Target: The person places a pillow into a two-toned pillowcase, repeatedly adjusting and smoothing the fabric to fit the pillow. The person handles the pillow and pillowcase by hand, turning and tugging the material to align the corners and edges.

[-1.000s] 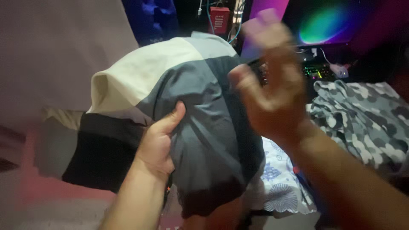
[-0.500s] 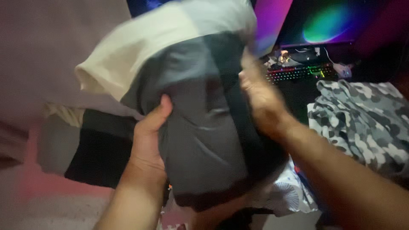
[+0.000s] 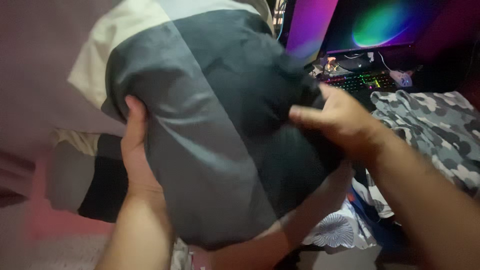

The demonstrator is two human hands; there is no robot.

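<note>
— Where does the big soft pillow in its grey, cream and black panelled cotton case [image 3: 210, 130] sit in relation to the two hands?

— It fills the centre and upper left of the frame, held up off whatever lies below. Its long axis runs on a slant, from the cream corner at the upper left down to the dark rounded end at the lower centre. It lies between the hands: the left hand [image 3: 134, 150] is on its left edge, the right hand [image 3: 345, 120] on its right side, right of centre.

— Which one is nearer the bulk of it?

— Both touch it, but the left is tucked in closer, thumb pressed flat up the grey panel, the other fingers hidden behind the fabric, so it looks like a clasp around the edge. The forearm rises from the lower left.

— And the right?

— Fingers held together and laid against the dark panel, thumb pointing left across it; I cannot tell whether it grips cloth or only presses. Its forearm comes in from the lower right corner, passing over the grey camouflage-patterned cloth [image 3: 430, 130].

— Anything behind?

— A rainbow-lit keyboard [image 3: 362, 80] and a glowing monitor [image 3: 385, 25] at the upper right.
</note>
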